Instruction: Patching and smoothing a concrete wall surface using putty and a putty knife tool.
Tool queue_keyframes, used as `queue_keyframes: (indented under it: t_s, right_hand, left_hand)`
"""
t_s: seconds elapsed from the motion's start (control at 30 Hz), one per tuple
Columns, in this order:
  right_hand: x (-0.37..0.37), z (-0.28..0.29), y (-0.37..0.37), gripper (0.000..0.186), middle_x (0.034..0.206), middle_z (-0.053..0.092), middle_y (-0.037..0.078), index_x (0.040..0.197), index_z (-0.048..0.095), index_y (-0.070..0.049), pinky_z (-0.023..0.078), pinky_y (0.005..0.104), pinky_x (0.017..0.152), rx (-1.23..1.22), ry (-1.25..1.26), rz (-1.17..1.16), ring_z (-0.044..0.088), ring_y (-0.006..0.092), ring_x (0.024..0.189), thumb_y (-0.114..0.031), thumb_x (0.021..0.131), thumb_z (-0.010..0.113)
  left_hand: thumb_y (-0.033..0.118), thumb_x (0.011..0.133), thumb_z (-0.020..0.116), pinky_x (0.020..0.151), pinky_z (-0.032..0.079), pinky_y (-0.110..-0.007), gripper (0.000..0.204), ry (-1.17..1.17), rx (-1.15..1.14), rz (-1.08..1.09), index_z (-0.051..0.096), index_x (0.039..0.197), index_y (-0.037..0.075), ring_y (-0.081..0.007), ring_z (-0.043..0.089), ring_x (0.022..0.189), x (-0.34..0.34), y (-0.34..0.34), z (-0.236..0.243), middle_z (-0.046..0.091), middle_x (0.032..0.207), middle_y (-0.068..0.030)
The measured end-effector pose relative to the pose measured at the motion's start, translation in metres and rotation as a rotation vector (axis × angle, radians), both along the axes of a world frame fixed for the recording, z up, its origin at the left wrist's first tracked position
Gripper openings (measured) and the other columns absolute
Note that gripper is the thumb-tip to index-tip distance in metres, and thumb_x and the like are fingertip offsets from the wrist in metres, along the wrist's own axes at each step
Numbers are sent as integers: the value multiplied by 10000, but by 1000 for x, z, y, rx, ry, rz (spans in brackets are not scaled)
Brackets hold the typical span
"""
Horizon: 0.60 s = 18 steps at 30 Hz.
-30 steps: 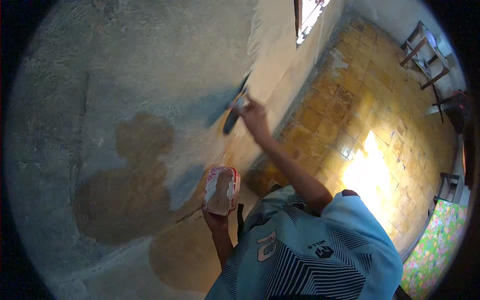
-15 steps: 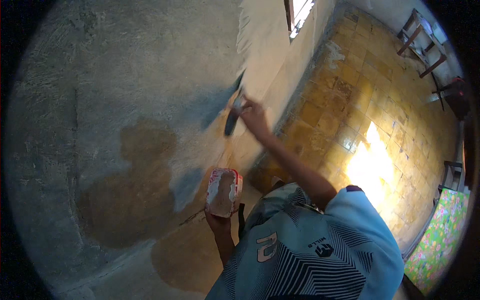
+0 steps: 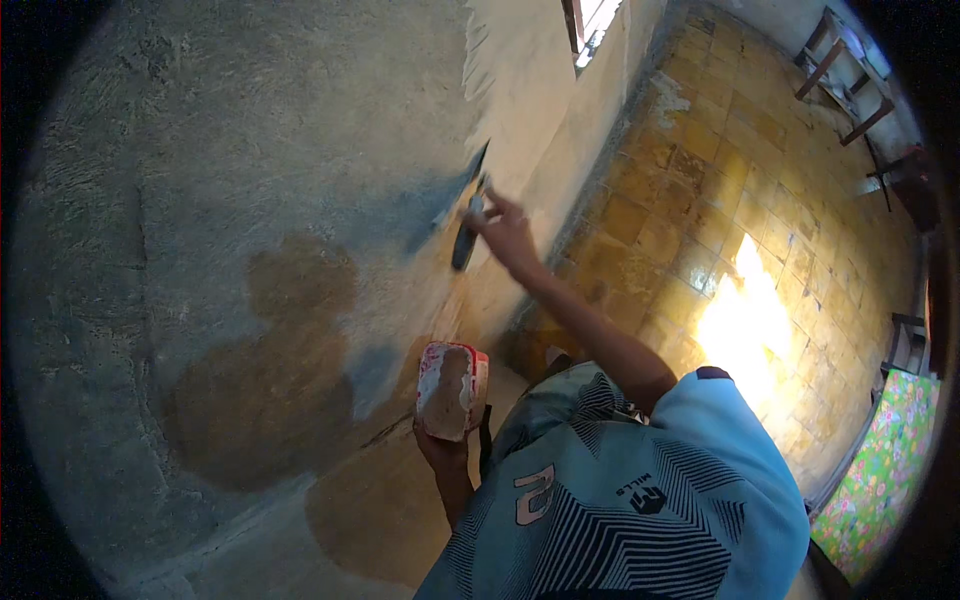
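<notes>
My right hand [image 3: 508, 235] is closed around a putty knife [image 3: 463, 247]. Its dark handle points down toward me, and the thin blade, seen nearly edge-on, lies at the wall [image 3: 250, 150]. Whether the blade's edge touches the surface is hard to tell. Smooth pale plaster [image 3: 515, 100] covers the wall beyond the blade, ending in a ragged edge against rough grey. Lower down, my left hand [image 3: 440, 450] holds a red-rimmed rectangular tub [image 3: 447, 392] from below. Light brown paste fills it, with white smears along the rim. Most of the left fingers are hidden beneath it.
A window [image 3: 598, 25] opens in the wall at the top. Yellow-brown floor tiles [image 3: 690, 215] stretch to the right, with a bright sunlit patch. A wooden table [image 3: 835, 70] stands at the far right, and a green flowered cloth [image 3: 880, 460] hangs nearer.
My right hand and the putty knife have barely moved and now look sharper. The view has shifted slightly, so the tub appears a little lower. Both holds are unchanged.
</notes>
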State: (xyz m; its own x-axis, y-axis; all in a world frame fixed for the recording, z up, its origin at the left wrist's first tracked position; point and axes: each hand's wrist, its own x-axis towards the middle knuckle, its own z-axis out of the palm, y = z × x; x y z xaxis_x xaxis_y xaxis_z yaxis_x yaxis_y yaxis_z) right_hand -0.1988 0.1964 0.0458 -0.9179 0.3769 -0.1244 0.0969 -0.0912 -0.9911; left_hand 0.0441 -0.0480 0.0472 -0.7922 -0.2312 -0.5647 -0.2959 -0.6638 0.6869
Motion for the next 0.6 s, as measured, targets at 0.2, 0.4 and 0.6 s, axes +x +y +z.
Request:
queue_keyframes:
  t_s: [0.2,0.4,0.6]
  right_hand:
    - [108,37,-67,755,767,598,38,1353,447,81,492,259,660,-352,-22,369,574,105,745,-325,807,774]
    - [-11,1,35,744,831,674,99,1334,493,43,506,297,657,-41,28,29,638,146,761,-388,790,761]
    - [-46,-24,20,684,833,664,143,1145,613,72,513,368,659,87,6,-56,641,236,759,-448,738,790]
  left_hand:
    - [441,908,518,779,605,-516,619,62,-43,-27,371,1413,114,-396,481,1236,7,-15,-12,423,1398,-177]
    - [427,915,504,773,598,-537,596,72,79,38,389,1402,105,-394,466,1250,5,-11,-12,418,1398,-188]
    - [481,926,453,869,536,-520,560,-15,-116,-123,438,1379,152,-323,502,1238,2,-5,-5,480,1377,-104]
